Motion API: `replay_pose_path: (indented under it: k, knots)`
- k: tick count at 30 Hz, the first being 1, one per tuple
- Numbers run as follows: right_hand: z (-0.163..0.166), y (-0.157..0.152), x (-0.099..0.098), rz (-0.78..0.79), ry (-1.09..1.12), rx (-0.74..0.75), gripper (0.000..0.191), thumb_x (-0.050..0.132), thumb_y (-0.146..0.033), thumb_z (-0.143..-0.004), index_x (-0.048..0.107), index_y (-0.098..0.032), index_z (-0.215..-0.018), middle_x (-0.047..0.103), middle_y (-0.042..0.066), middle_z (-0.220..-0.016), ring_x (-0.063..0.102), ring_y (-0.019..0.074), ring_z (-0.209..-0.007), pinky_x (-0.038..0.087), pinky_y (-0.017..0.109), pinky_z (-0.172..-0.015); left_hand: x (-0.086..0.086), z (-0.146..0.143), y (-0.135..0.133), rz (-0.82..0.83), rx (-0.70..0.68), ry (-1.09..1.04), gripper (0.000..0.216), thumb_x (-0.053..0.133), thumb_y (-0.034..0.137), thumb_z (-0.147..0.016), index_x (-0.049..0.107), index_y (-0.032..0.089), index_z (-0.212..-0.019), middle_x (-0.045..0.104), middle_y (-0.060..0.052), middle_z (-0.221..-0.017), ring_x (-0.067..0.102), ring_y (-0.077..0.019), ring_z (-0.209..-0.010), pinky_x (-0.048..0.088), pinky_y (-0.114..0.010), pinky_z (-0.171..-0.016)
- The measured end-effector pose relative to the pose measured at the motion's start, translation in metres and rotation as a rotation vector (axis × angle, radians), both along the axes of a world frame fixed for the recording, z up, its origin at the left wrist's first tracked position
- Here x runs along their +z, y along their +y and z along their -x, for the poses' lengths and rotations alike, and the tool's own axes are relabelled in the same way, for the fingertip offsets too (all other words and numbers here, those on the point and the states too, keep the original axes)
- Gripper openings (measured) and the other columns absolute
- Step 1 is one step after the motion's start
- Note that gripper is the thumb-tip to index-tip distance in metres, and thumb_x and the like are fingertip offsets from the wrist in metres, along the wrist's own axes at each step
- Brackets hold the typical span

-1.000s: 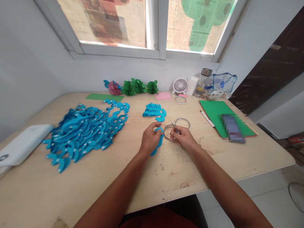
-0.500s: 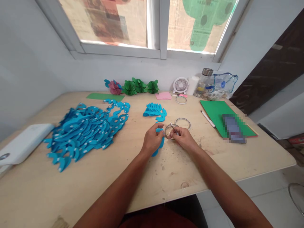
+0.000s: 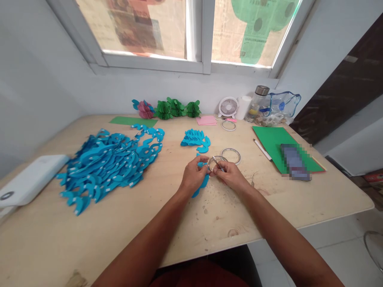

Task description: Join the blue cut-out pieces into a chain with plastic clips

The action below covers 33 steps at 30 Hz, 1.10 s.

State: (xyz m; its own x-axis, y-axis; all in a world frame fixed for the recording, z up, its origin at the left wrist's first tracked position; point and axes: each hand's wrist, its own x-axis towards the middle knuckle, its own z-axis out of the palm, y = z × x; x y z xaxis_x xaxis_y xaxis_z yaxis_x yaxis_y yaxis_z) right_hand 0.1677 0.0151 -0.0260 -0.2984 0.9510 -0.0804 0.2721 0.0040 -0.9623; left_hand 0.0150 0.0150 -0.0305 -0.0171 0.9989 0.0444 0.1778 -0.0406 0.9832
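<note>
My left hand [image 3: 194, 174] is closed on a blue paper piece [image 3: 204, 181], with its thumb and forefinger at the upper edge. Part of the paper hangs below the fingers; the rest is hidden by the hand. My right hand [image 3: 229, 173] pinches slim silvery tweezers [image 3: 219, 164] with a small white bit at the tip. Close to both hands is a narrow tape roll [image 3: 210, 161], partly covered by the right fingers; whether they touch it I cannot tell. Just behind lies a second tape roll [image 3: 230, 149]. A small stack of blue paper pieces [image 3: 194, 138] sits beyond the left hand.
A big heap of blue paper pieces [image 3: 107, 163] with white tabs spreads on the left, near a white power bank [image 3: 32, 177]. Green paper [image 3: 269, 137], a phone [image 3: 295, 161] and a pen [image 3: 262, 150] lie right. Along the wall stand a fan [image 3: 228, 107] and a bottle [image 3: 256, 104].
The right hand and tweezers have shifted slightly, the tweezers' tip a little lower and nearer the blue paper piece. The left hand keeps its hold, almost unmoved.
</note>
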Motion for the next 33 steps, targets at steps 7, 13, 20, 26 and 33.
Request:
replay_pose_path:
  k: [7, 13, 20, 26, 33]
  knots:
    - [0.0007, -0.0015, 0.0036, -0.006, -0.007, 0.002, 0.023, 0.054, -0.038, -0.080, 0.057, -0.017, -0.071, 0.041, -0.006, -0.043, 0.032, 0.0066, -0.035, 0.023, 0.019, -0.036, 0.0003, -0.0012, -0.0004, 0.029, -0.029, -0.047, 0.027, 0.054, 0.016, -0.067, 0.064, 0.017, -0.092, 0.069, -0.005, -0.092, 0.066, -0.0130, -0.060, 0.051, -0.023, -0.058]
    - [0.0009, -0.0031, 0.0041, 0.009, -0.009, 0.017, 0.020, 0.052, -0.035, -0.082, 0.055, -0.018, -0.071, 0.039, -0.006, -0.042, 0.034, 0.0078, -0.035, 0.024, 0.020, -0.037, -0.0021, -0.0018, -0.0005, 0.016, -0.042, -0.057, 0.028, 0.053, 0.015, -0.067, 0.063, 0.017, -0.093, 0.069, -0.002, -0.084, 0.065, -0.0129, -0.059, 0.051, -0.023, -0.057]
    - [0.0013, -0.0022, 0.0029, -0.001, 0.000, 0.011, 0.018, 0.053, -0.033, -0.081, 0.054, -0.018, -0.072, 0.046, -0.005, -0.047, 0.036, 0.0076, -0.036, 0.025, 0.020, -0.037, -0.0005, -0.0019, -0.0011, 0.026, -0.046, -0.037, 0.028, 0.053, 0.017, -0.067, 0.063, 0.017, -0.093, 0.069, -0.003, -0.085, 0.065, -0.0133, -0.060, 0.051, -0.024, -0.059]
    - [0.0008, -0.0024, 0.0050, -0.001, 0.003, 0.023, 0.020, 0.055, -0.035, -0.080, 0.056, -0.018, -0.070, 0.043, -0.006, -0.044, 0.034, 0.0067, -0.035, 0.023, 0.020, -0.036, 0.0009, -0.0015, -0.0018, 0.025, -0.024, 0.007, 0.028, 0.053, 0.017, -0.067, 0.064, 0.018, -0.093, 0.069, -0.002, -0.084, 0.066, -0.0137, -0.061, 0.051, -0.023, -0.058]
    - [0.0002, -0.0015, 0.0017, 0.018, 0.009, 0.033, 0.021, 0.056, -0.035, -0.078, 0.053, -0.018, -0.067, 0.046, -0.005, -0.047, 0.034, 0.0060, -0.036, 0.024, 0.019, -0.035, -0.0043, -0.0003, -0.0004, -0.012, -0.015, 0.046, 0.031, 0.053, 0.018, -0.067, 0.065, 0.018, -0.096, 0.069, -0.004, -0.091, 0.066, -0.0154, -0.063, 0.052, -0.026, -0.059]
